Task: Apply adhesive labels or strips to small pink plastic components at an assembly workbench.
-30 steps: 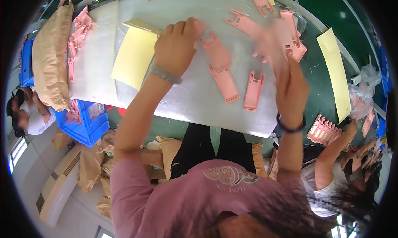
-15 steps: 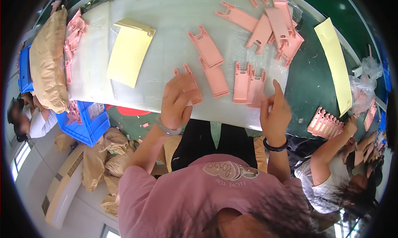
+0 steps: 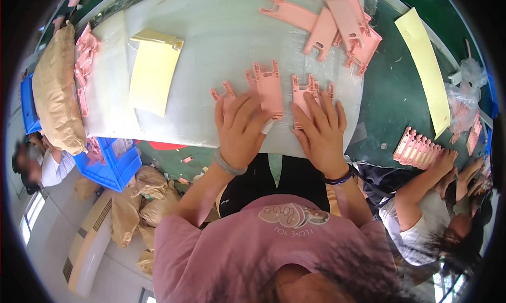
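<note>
My left hand [image 3: 238, 131] lies palm down with fingers stretched over flat pink plastic pieces that have forked upper ends. A narrow pink piece [image 3: 227, 98] shows beyond its fingers, and an upright pink piece [image 3: 270, 92] stands out on its right, overlapping another. My right hand [image 3: 322, 134] spreads its fingers over a pair of similar pink plastic pieces [image 3: 300, 89] lying side by side. Both hands rest on the pieces, which lie on a sheet of cloudy plastic film [image 3: 203, 65]. The lower parts of several pieces are hidden under my fingers.
More pink pieces [image 3: 345, 26] lie in a loose pile at the far right. A folded yellow sheet [image 3: 155, 73] is on the left, a yellow strip [image 3: 424, 65] on the right. Beyond my right arm a co-worker's hand [image 3: 447, 158] touches a row of pink pieces [image 3: 416, 148].
Both hands have come down and forward onto the pink pieces, the right also moving left. The two middle pieces, staggered before, now overlap upright beside my left hand.
</note>
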`<control>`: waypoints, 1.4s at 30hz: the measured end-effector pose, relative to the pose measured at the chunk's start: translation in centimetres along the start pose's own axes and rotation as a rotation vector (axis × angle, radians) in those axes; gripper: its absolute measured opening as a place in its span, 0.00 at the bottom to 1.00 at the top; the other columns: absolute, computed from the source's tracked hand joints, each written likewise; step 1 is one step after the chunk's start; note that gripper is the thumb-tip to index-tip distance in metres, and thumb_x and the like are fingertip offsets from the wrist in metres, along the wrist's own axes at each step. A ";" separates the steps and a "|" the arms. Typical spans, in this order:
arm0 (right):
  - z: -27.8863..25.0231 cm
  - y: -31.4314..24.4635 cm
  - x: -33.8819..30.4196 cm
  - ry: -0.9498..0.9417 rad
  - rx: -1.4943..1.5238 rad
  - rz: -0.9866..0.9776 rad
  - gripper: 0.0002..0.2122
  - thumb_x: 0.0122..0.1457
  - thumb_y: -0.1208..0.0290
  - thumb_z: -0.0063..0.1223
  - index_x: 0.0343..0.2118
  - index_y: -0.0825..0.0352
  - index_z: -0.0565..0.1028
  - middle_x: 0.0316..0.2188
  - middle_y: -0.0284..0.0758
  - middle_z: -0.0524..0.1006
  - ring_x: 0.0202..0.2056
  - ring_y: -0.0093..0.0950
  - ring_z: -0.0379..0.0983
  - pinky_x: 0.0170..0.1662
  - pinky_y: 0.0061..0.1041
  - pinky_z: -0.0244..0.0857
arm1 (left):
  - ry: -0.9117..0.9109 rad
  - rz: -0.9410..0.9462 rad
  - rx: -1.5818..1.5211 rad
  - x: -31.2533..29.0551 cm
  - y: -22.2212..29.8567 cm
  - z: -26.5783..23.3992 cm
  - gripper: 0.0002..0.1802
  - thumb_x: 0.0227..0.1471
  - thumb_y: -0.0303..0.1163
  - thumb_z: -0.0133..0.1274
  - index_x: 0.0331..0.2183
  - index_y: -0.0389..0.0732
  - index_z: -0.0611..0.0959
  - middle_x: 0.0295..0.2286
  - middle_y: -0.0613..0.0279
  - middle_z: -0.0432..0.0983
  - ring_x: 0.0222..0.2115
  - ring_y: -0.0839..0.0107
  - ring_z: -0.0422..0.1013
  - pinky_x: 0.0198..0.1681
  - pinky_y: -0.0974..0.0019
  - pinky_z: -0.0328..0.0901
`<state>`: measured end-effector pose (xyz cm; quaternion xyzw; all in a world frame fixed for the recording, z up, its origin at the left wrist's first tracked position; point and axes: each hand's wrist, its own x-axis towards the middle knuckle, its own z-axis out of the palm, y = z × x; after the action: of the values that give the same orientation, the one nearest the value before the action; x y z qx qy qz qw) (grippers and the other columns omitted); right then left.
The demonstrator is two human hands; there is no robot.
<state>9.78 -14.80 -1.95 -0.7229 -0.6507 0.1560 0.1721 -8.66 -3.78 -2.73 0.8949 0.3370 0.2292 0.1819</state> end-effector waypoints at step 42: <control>-7.2 11.2 -11.6 0.218 -0.266 0.452 0.20 0.59 0.69 0.55 0.54 0.68 0.71 0.55 0.38 0.71 0.60 0.37 0.62 0.62 0.39 0.48 | -0.133 -0.171 0.167 -2.4 1.7 0.1 0.32 0.58 0.36 0.51 0.60 0.34 0.65 0.62 0.41 0.53 0.61 0.44 0.52 0.62 0.47 0.49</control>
<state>21.77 -27.70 -0.57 -0.8785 -0.4653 0.0251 0.1053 -9.32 -6.62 -2.68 0.8881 0.4172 0.1241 0.1477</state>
